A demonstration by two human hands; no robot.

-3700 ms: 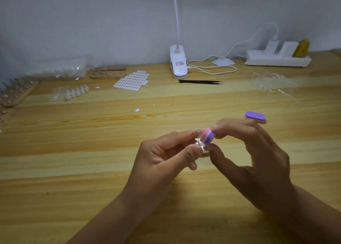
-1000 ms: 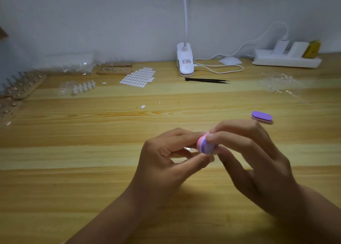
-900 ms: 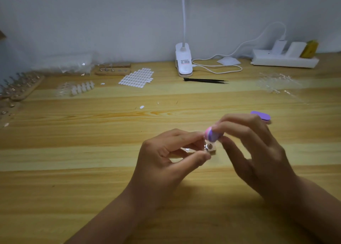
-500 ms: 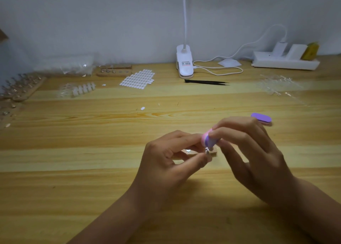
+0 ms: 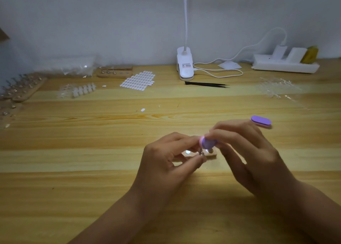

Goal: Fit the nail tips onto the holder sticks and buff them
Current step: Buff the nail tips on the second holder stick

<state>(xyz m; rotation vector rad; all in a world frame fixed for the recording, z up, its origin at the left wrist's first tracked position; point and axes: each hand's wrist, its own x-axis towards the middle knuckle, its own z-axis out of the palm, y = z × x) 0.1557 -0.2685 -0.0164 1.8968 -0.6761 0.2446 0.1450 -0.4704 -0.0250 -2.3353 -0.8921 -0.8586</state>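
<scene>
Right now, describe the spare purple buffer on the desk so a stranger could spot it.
Start at the white power strip at the back right of the desk, and come toward the right hand. Just beyond it lies the spare buffer, a purple oval block flat on the wood; the other buffer is pinched in that hand.

**Camera placement: single head-worn view**

One wide-angle camera, worn on the person's head, faces forward and down across the wooden table (image 5: 73,188) toward the wall (image 5: 92,22) behind it. The left hand (image 5: 166,162) and right hand (image 5: 254,158) sit close, just below centre; both reach in from the bottom edge.
</scene>
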